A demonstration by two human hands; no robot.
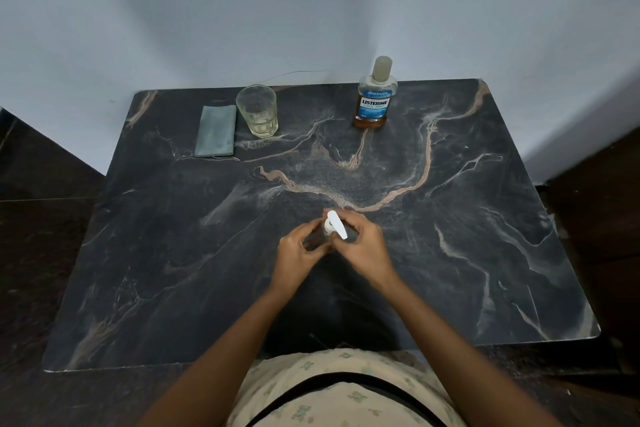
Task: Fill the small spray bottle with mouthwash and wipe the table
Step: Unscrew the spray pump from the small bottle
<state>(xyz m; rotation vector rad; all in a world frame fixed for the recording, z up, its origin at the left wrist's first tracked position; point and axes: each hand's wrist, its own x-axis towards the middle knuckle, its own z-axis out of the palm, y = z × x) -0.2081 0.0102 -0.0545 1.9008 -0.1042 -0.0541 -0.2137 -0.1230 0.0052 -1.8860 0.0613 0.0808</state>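
Note:
The small spray bottle [333, 227] with a white spray head stands at the middle of the dark marble table [467, 253], its clear body mostly hidden between my hands. My left hand [299, 251] curls round the bottle's body from the left. My right hand [363, 246] grips the white spray head from the right. The mouthwash bottle [375, 99], blue-labelled, capped, with a little amber liquid at its bottom, stands at the back right. A folded grey-green cloth [215, 131] lies flat at the back left.
A drinking glass [258, 111] holding a little pale liquid stands just right of the cloth. A pale blue wall runs close behind the table. Dark floor surrounds the table's left, right and front edges.

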